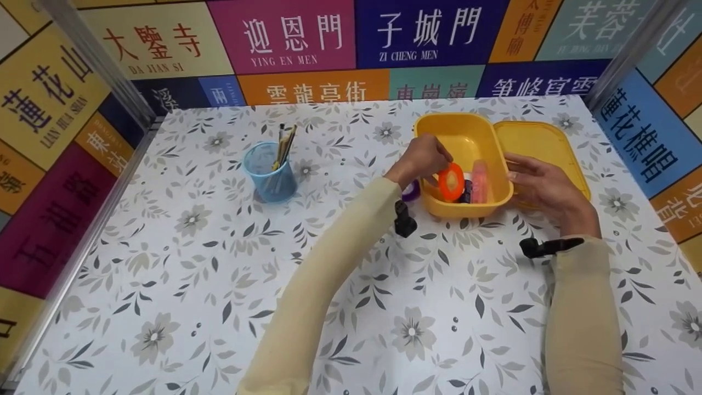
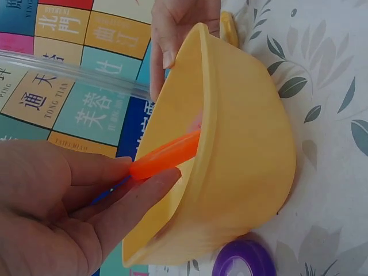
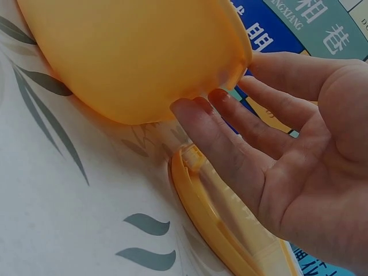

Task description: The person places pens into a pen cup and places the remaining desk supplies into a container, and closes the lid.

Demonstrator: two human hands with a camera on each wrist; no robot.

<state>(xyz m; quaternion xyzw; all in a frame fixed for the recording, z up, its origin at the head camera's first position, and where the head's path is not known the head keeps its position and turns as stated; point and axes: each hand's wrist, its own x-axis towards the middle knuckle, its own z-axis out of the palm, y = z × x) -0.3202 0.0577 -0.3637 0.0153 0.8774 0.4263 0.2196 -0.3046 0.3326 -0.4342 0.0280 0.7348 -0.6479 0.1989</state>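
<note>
In the left wrist view, the left hand (image 2: 86, 213) pinches a bright orange, ring-shaped object (image 2: 167, 155) between thumb and fingers; its edge reaches inside the rim of a deep yellow plastic box (image 2: 247, 138). Only the head view shows its round face, beside a long, translucent pink item (image 1: 479, 181) in the box. The right wrist view shows more clearly the right hand (image 3: 287, 144), its grip released, extended fingers touching the box's outer wall.

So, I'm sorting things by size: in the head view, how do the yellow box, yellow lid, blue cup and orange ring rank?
1. Yellow box
2. Yellow lid, judged by its visible part
3. Blue cup
4. Orange ring
</note>
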